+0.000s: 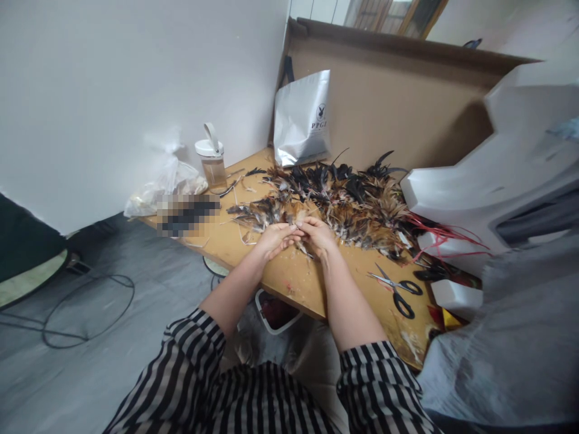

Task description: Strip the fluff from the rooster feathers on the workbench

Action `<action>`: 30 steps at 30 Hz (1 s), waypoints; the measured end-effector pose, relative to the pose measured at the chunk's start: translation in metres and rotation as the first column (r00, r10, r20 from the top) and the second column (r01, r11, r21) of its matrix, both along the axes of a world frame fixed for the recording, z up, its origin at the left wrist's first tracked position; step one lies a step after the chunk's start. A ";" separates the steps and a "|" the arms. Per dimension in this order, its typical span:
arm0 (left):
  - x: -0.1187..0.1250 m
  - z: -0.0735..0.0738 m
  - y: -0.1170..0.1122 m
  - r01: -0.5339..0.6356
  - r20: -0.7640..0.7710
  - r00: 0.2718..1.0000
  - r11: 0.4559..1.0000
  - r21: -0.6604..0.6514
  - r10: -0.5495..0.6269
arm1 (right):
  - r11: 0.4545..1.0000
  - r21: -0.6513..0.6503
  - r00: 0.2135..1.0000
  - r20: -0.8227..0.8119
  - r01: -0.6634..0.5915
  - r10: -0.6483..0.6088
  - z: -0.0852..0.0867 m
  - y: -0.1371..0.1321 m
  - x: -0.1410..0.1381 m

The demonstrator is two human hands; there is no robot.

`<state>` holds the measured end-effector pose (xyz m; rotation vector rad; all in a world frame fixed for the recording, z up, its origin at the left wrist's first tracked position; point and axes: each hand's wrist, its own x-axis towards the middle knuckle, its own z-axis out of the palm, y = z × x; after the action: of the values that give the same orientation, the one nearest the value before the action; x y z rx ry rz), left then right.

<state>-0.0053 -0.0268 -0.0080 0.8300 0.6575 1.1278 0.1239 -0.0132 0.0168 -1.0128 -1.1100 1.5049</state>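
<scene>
White walls back a wooden table [289, 280] heaped with feathers [337, 202]. Near its front edge, the left hand [275, 239] and right hand [318, 235] meet, fingers pinched shut on a small feather [296, 226]; a light, close grip looks wise.

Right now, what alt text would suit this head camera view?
A person's left hand and right hand pinch a small feather between them at the edge of a feather pile on a wooden table. Scissors lie to the right.

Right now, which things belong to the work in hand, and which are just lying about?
In use:
left hand and right hand, fingers pinching small feathers
feather pile

Lying about:
scissors
silver bag
lidded jar
plastic bag
red strings
</scene>
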 end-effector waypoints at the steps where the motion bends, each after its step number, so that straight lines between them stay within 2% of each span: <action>1: 0.000 -0.001 0.001 0.002 0.010 1.000 1.000 -0.004 -0.002 | 1.000 -0.004 1.000 -0.005 0.005 -0.005 0.000 0.000 -0.001; 7: 0.000 -0.001 0.001 -0.020 -0.036 0.999 1.000 -0.010 0.019 | 0.998 0.057 0.997 0.073 0.022 -0.026 -0.001 0.000 -0.003; 11: 0.001 0.001 0.002 -0.104 -0.060 0.993 0.994 0.012 0.105 | 0.981 0.185 0.949 0.297 0.055 -0.109 0.004 0.001 0.008; 13: 0.001 0.001 0.003 -0.160 -0.033 0.987 0.987 0.012 0.160 | 0.956 0.294 0.855 0.494 0.008 -0.159 0.007 0.001 0.016; 14: 0.001 0.001 0.003 -0.178 -0.017 0.984 0.984 0.011 0.178 | 0.945 0.325 0.781 0.600 -0.044 -0.170 0.008 0.000 0.020; 17: 0.000 -0.001 0.005 -0.200 0.007 0.980 0.980 -0.001 0.200 | 0.943 0.263 0.514 0.848 -0.205 -0.125 0.013 -0.008 0.026; 20: -0.001 -0.002 0.006 -0.210 0.009 0.978 0.978 -0.012 0.210 | 0.948 0.173 0.329 0.941 -0.266 -0.079 0.017 -0.016 0.021; 22: -0.001 -0.002 0.006 -0.212 0.012 0.977 0.977 -0.015 0.212 | 0.949 0.153 0.279 0.958 -0.275 -0.073 0.018 -0.019 0.017; 23: -0.001 -0.002 0.007 -0.213 0.016 0.977 0.977 -0.015 0.213 | 0.948 0.156 0.282 0.956 -0.277 -0.075 0.018 -0.018 0.016; 25: -0.002 -0.003 0.007 -0.215 0.029 0.976 0.976 -0.018 0.216 | 0.946 0.194 0.352 0.931 -0.258 -0.094 0.018 -0.016 0.017; 28: -0.002 -0.004 0.009 -0.214 0.052 0.975 0.977 -0.023 0.215 | 0.949 0.276 0.553 0.819 -0.150 -0.150 0.017 -0.011 0.025; 30: -0.002 -0.005 0.010 -0.212 0.059 0.975 0.977 -0.024 0.213 | 0.951 0.298 0.645 0.743 -0.083 -0.176 0.017 -0.009 0.029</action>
<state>-0.0068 -0.0172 -0.0132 0.7187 0.7163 1.3339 0.1530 -0.0218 0.0336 -1.4930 -1.8282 0.7733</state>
